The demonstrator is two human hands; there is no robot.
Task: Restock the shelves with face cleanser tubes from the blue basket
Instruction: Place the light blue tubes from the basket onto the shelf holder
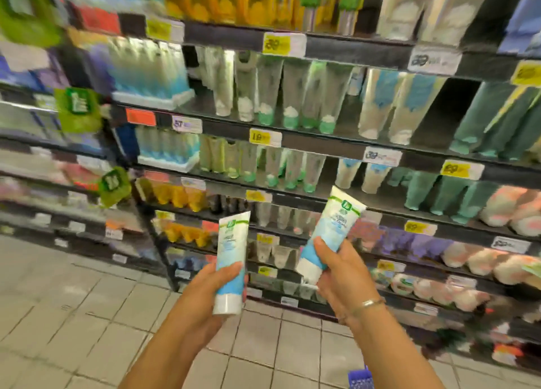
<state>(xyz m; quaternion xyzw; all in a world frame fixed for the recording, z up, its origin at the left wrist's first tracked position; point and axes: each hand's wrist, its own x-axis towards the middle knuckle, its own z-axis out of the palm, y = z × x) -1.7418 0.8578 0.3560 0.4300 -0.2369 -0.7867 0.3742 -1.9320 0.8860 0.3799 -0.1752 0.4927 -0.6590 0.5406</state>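
Observation:
My left hand grips a white and light-blue face cleanser tube, cap down, held upright in front of the lower shelves. My right hand grips a second tube of the same kind, cap down and tilted to the right, its top near the third shelf edge. Matching white and blue tubes stand on the shelf just above it, with a gap to their left. A corner of the blue basket shows at the bottom edge, below my right forearm.
Dark store shelves filled with rows of tubes and yellow price tags span the view. Green-capped tubes stand left of the gap, dark green tubes to the right. Pale floor tiles lie below left.

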